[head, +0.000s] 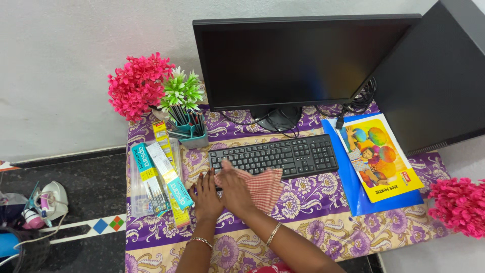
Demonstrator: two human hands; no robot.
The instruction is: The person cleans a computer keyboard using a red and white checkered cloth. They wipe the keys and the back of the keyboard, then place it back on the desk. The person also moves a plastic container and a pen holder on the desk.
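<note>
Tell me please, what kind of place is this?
Probably a small home study desk. A computer monitor and black keyboard stand on a flowered tablecloth, with a pen holder and drawing book beside them. The right hand presses a checked cloth by the keyboard.

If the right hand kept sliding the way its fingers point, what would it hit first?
Probably the black keyboard: the right hand lies on a checked cloth, fingers aimed at the keyboard's near left edge, which they seem to touch already.

One monitor [283, 60], one keyboard [283, 155], one checked cloth [262, 187], two pink flower bunches [137, 85].
</note>
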